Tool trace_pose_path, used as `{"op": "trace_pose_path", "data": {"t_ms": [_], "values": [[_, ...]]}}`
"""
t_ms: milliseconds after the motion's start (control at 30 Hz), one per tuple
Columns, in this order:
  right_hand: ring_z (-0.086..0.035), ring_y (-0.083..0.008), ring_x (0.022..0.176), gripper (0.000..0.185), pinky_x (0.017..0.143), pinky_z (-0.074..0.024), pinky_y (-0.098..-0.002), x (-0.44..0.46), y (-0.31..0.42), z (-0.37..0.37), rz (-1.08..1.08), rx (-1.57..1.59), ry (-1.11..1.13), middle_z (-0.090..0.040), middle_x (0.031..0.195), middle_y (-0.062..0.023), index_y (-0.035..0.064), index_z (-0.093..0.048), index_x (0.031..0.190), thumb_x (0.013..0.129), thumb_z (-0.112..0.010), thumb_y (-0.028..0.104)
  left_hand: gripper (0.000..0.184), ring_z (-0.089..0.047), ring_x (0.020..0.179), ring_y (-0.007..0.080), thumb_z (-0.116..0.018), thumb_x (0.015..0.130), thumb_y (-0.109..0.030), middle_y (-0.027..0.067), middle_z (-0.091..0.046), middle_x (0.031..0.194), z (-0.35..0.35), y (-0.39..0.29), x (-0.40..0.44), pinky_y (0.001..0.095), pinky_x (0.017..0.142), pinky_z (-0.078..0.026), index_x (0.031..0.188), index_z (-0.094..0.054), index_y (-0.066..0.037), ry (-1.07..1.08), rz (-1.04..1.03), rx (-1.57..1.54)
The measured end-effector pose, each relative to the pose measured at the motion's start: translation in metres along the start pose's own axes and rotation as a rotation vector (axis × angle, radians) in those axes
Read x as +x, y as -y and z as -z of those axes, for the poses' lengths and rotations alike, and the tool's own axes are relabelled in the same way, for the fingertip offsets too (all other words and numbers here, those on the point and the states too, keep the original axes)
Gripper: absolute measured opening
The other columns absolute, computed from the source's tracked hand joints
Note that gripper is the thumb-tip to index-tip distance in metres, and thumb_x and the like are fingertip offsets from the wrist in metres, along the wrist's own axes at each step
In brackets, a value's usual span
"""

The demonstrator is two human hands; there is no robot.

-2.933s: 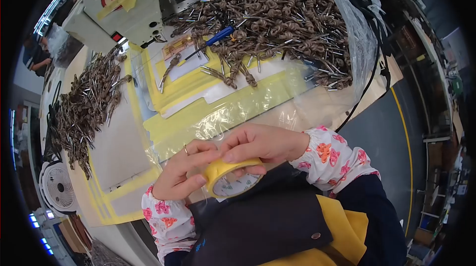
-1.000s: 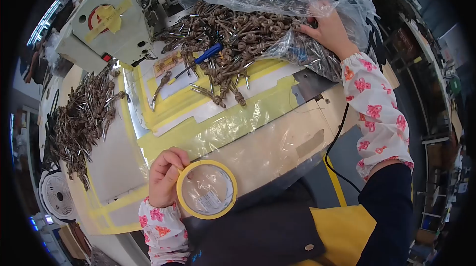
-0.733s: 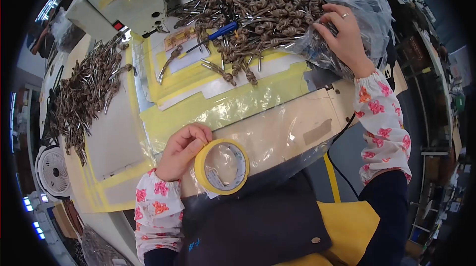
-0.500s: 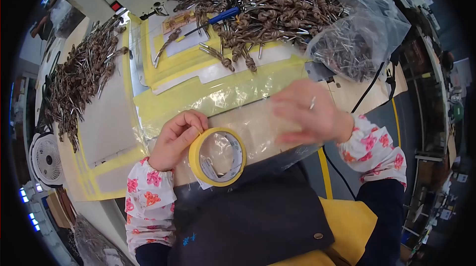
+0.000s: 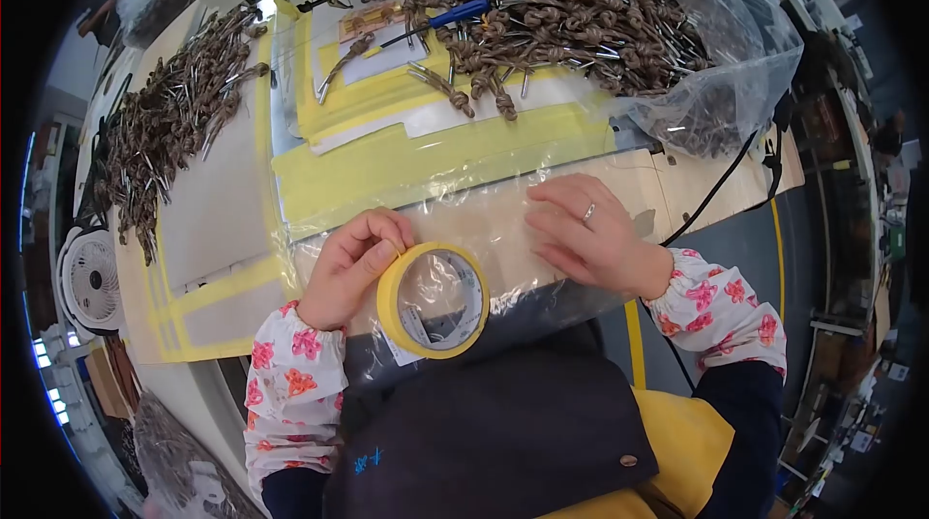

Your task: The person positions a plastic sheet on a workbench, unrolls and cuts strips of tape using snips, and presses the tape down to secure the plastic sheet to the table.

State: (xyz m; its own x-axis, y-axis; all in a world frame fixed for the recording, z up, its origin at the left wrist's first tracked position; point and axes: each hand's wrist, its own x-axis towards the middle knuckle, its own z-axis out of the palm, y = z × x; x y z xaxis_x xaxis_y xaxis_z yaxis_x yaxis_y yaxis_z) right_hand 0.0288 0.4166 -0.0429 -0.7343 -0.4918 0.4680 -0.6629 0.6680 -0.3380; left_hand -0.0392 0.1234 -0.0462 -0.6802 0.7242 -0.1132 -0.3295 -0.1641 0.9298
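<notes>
My left hand [image 5: 356, 266] pinches the edge of a roll of yellow tape [image 5: 389, 310] between thumb and fingers. The roll hangs upright at the front edge of the table, and clear film shows through its ring. My right hand [image 5: 598, 240], with a ring on one finger, is over the clear plastic sheet [image 5: 503, 240] to the right of the roll. Its fingers are slightly bent and apart, with nothing seen in them; I cannot tell whether they touch the sheet.
A large heap of knotted brown cords with metal tips [image 5: 571, 11] covers the back. A blue screwdriver [image 5: 455, 14] lies beside it. A clear bag [image 5: 721, 103] sits at right, a second cord pile [image 5: 174, 127] at left. A white fan [image 5: 92, 279] stands far left.
My right hand, blurred before, is now sharp and slightly lower. My left hand keeps its pinch on the tape roll. The whole view has shifted a little.
</notes>
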Motion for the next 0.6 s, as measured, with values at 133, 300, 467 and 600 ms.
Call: {"op": "trace_pose_path", "data": {"t_ms": [133, 300, 467, 600], "values": [[-0.047, -0.032, 0.11, 0.041, 0.094, -0.0366, -0.0467, 0.0, -0.002, 0.001, -0.15, -0.084, 0.01, -0.048, 0.117, -0.0157, 0.0029, -0.054, 0.106, 0.072, -0.069, 0.02, 0.012, -0.046, 0.09, 0.0106, -0.053, 0.091, -0.017, 0.0035, -0.049, 0.098, 0.001, -0.003, 0.003, 0.0242, 0.085, -0.037, 0.09, -0.051, -0.006, 0.001, 0.016, -0.006], [-0.043, -0.033, 0.115, 0.045, 0.097, -0.0317, -0.049, -0.005, -0.005, 0.006, -0.283, -0.137, 0.065, -0.045, 0.123, -0.0154, 0.002, -0.052, 0.112, 0.075, -0.067, 0.021, 0.011, -0.046, 0.09, 0.0107, -0.052, 0.092, -0.017, 0.0032, -0.05, 0.097, 0.004, -0.003, 0.003, 0.0244, 0.085, -0.037, 0.09, -0.051, -0.006, 0.033, 0.028, 0.016], [-0.047, -0.0343, 0.11, 0.041, 0.094, -0.0373, -0.0427, -0.025, -0.035, 0.019, -0.446, -0.167, -0.089, -0.049, 0.121, -0.0167, 0.0001, -0.052, 0.112, 0.077, -0.065, 0.018, 0.01, -0.046, 0.09, 0.0108, -0.052, 0.092, -0.016, 0.003, -0.05, 0.097, 0.006, -0.001, 0.003, 0.0246, 0.085, -0.037, 0.091, -0.051, -0.006, 0.039, 0.03, -0.005], [-0.048, -0.0363, 0.107, 0.04, 0.092, -0.0397, -0.0408, -0.033, -0.043, 0.027, -0.471, -0.221, -0.081, -0.05, 0.119, -0.0188, -0.0013, -0.053, 0.111, 0.077, -0.064, 0.016, 0.008, -0.047, 0.09, 0.0107, -0.051, 0.092, -0.014, 0.0033, -0.051, 0.098, 0.009, -0.001, 0.005, 0.0248, 0.085, -0.038, 0.092, -0.051, -0.005, 0.089, 0.037, -0.028]]}}
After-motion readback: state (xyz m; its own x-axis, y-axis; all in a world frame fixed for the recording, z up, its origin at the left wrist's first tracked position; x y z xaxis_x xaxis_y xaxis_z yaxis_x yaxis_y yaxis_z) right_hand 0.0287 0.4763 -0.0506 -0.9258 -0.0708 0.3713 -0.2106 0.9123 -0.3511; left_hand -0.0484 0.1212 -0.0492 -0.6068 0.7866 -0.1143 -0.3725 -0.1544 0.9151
